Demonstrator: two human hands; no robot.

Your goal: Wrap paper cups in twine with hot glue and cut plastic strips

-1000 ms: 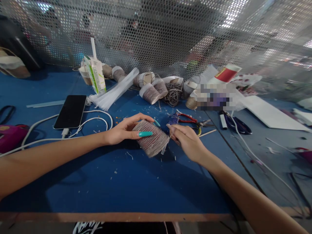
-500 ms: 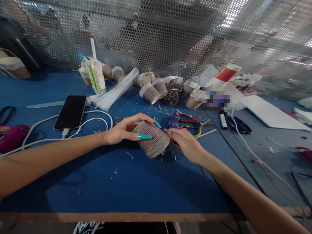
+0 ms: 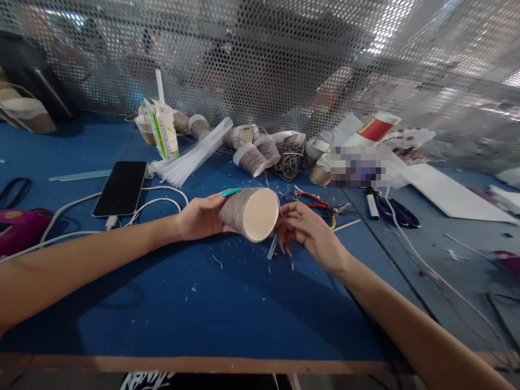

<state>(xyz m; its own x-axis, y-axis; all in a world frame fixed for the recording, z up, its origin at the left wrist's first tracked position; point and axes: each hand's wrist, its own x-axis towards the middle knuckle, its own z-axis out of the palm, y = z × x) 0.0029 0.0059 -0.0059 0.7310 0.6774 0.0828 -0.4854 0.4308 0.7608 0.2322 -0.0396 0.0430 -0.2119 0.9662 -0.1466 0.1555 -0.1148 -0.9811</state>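
Observation:
My left hand point(image 3: 203, 218) is closed around the side of a cup wrapped in grey-brown twine point(image 3: 232, 210). The cup is tilted on its side above the blue table, its round cream end turned toward me. My right hand point(image 3: 311, 233) is at the cup's right edge, fingers loosely bent and apart, the upper ones by the rim. A thin strand shows at that edge, too fine to make out clearly. Just below, a narrow clear strip point(image 3: 272, 247) shows between the cup and my right fingers.
Several twine-wrapped cups point(image 3: 252, 160) line the back, beside clear sticks point(image 3: 195, 154) and a drink carton point(image 3: 162, 130). A phone point(image 3: 121, 188) lies left with its white cable. Red-handled pliers point(image 3: 312, 199) lie behind my right hand. A perforated metal screen point(image 3: 260, 65) rises behind.
The cup has turned so that its round cream end faces me. My left hand has shifted its hold along the side, and my right fingers have loosened from their pinch at the edge.

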